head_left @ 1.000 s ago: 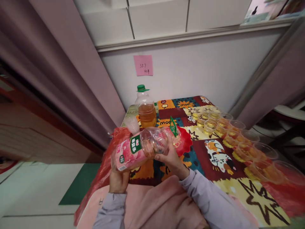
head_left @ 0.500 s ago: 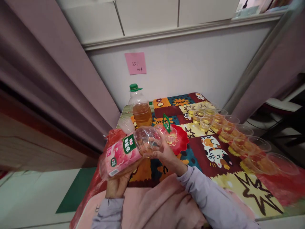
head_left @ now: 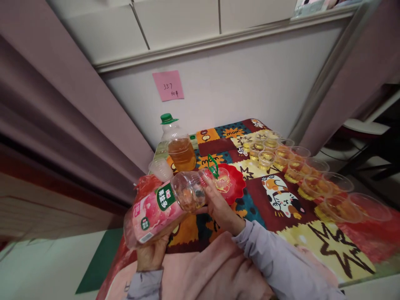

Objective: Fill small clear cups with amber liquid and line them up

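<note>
Both my hands hold a large clear plastic bottle with a pink label, tilted sideways so its neck points up and to the right. My left hand supports its lower part from beneath, most fingers hidden behind it. Around the upper part, near the neck, curls my right hand. A green carrying loop stands up at the neck end. Behind that end lies a red scalloped plate. Whether any liquid is in the held bottle I cannot tell.
A green-capped bottle of amber liquid stands at the back left beside stacked clear cups. Rows of clear cups with yellowish liquid line the right side of the patterned tablecloth. A pink note hangs on the wall.
The view has shifted slightly, so most things sit further left. The bottle is a little lower in the picture, still in both hands. My right hand's fingers have shifted on its upper part.
</note>
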Action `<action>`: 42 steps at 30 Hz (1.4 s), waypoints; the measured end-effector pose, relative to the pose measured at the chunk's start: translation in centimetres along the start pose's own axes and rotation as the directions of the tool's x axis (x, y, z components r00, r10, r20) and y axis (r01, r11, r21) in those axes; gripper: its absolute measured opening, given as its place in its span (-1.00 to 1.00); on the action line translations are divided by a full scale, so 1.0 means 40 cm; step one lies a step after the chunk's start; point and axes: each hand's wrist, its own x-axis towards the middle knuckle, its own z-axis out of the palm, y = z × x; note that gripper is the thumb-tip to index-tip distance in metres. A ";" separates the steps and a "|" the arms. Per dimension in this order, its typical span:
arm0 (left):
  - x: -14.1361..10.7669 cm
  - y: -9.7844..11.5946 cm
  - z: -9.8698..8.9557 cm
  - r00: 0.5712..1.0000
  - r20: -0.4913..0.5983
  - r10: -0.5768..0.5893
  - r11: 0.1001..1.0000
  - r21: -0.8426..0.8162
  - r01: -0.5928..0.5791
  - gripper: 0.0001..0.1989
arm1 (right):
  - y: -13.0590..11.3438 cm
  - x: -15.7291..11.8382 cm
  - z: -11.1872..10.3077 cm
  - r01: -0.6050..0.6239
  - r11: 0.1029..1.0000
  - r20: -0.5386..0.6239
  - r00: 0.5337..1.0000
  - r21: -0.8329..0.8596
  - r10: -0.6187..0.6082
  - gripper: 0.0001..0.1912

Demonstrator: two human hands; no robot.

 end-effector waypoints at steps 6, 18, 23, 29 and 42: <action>-0.016 0.003 0.077 0.995 -0.101 0.007 0.995 0.100 0.003 -0.45 | 0.015 0.014 -0.014 0.013 1.000 -0.002 1.000 0.011 -0.013 -0.12; -0.009 0.005 0.061 0.998 -0.011 0.056 0.998 0.008 -0.056 -0.39 | 0.013 0.023 -0.022 -0.024 0.996 -0.018 1.000 0.083 0.026 -0.28; -0.015 0.006 0.058 0.998 -0.040 0.050 0.999 0.022 -0.050 -0.32 | 0.008 0.021 -0.021 -0.029 0.996 -0.011 0.999 0.082 0.030 -0.25; -0.011 0.008 0.042 0.999 -0.035 0.040 0.999 0.030 -0.039 -0.36 | 0.014 0.024 -0.027 -0.035 0.996 -0.007 0.999 0.083 0.036 -0.28; -0.009 0.008 0.035 0.996 -0.068 0.056 0.997 0.056 -0.053 -0.35 | 0.010 0.021 -0.025 -0.056 0.993 -0.004 0.998 0.100 0.057 -0.25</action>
